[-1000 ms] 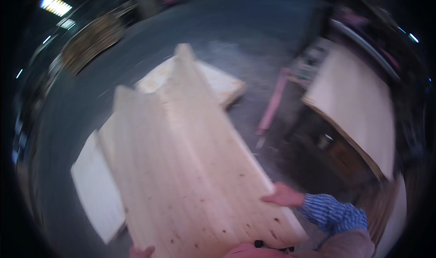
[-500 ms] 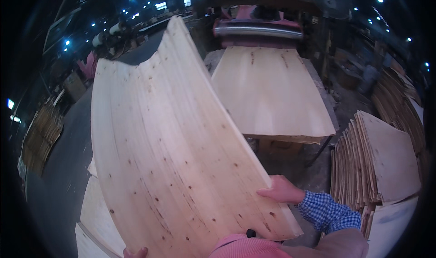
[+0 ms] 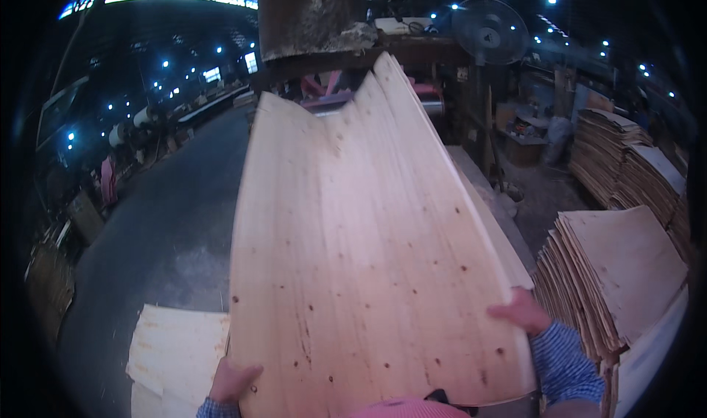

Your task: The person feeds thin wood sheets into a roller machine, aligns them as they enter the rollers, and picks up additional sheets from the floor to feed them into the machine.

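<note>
A large sheet of pale wood veneer, dotted with dark knots, stretches away from me, its far end curled up and wavy. My left hand grips its near left edge, thumb on top. On the right edge my right hand holds it the same way, thumb over the face and fingers hidden beneath. The sheet lies over or above another veneer sheet, of which only a strip shows on the right. Behind the raised far corner, part of a metal roller shows.
Stacked veneer sheets stand at the right, with further stacks behind. More pale sheets lie low at the left, beside the dark floor. A round fan stands at the back right, next to the machine's frame.
The held veneer sheet has swung right, now covering most of the other sheet in front of the roller. My left hand has come further into view, and the view has turned left.
</note>
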Demonstrator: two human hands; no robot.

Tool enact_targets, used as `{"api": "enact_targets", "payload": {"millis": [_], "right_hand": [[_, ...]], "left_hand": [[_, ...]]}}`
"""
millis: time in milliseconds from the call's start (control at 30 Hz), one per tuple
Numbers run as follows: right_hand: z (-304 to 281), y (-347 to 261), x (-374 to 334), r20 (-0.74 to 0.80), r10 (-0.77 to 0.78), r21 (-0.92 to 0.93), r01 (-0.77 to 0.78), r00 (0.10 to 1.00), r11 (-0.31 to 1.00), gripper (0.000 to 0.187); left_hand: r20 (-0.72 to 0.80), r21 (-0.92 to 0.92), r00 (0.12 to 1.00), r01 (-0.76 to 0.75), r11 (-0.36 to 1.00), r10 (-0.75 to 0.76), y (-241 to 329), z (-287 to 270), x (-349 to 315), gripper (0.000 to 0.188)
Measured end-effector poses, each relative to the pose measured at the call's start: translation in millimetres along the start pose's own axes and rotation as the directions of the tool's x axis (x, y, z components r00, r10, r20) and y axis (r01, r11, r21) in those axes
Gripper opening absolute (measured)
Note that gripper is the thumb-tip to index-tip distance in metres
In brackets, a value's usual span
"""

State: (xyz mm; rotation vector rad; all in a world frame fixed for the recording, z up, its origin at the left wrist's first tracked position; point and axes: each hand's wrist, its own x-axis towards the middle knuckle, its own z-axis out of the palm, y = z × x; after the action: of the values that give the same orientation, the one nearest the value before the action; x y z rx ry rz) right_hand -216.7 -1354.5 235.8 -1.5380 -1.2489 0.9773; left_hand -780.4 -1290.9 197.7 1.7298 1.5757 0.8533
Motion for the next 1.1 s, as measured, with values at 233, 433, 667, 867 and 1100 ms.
{"api": "enact_targets", "payload": {"millis": [233,433,667,867,1100], "right_hand": [[-48,88,126,-0.035,0.291,-0.258,-0.29,0.956,0.922,0.043],[-144,254,241,-0.235,0.401,0.009,-0.411,0.885,0.912,0.056],[-149,257,223,-0.267,0.564,-0.341,-0.624,0.782,0.703,0.056],[-250,298,243,-0.341,0.542,-0.81,-0.533,0.768,0.246,0.071],[-204,223,329,-0.156,0.079,-0.98,-0.145,0.984,-0.137,0.076]], "left_hand": [[-0.044,0.364,0.942,0.324,0.873,-0.332,-121,18,143,0.053],[-0.459,-0.401,0.673,0.426,0.811,-0.58,-197,107,146,0.034],[-0.029,-0.903,0.847,-0.25,-0.348,-0.53,-122,319,55,0.074],[0.069,-0.868,0.795,-0.25,-0.428,-0.603,-89,327,66,0.054],[0.298,-0.95,0.764,0.181,-0.253,-0.572,-106,337,41,0.065]]}}
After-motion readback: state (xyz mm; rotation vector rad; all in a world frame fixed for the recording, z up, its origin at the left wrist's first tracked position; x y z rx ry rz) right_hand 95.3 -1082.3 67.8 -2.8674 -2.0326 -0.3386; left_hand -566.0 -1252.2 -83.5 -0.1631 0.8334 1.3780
